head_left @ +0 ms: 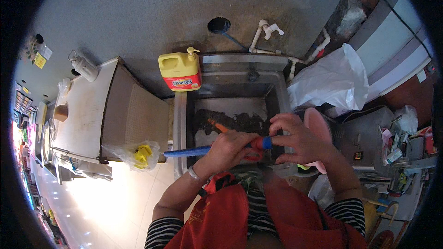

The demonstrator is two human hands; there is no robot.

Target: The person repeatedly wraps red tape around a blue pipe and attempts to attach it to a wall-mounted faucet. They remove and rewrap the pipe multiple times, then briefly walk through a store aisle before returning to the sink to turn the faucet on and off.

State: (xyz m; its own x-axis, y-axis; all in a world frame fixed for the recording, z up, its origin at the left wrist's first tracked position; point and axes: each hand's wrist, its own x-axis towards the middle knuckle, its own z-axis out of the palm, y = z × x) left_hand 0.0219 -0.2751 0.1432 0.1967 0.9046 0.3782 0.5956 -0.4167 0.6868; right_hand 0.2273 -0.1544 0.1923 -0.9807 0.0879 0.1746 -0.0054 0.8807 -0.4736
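My left hand [228, 153], with a pale bracelet at its wrist, is closed around a long blue rod [188, 151]. The rod lies crosswise over the near part of a metal sink [181, 124], and its right end has a red part and a blue collar [266, 142]. Beside that collar is my right hand [302, 139], its fingers apart and curved; whether a fingertip touches it I cannot tell. An orange piece [218, 125] shows beyond my left hand, above dark stringy matter [240, 121] in the basin.
A yellow pump jug [181, 71] stands at the sink's far left corner. Left is a white cabinet [138, 110] with a plastic bag [140, 154]. A tap [272, 30] is on the wall. To the right are a white sack [332, 80] and a pink basin [318, 131].
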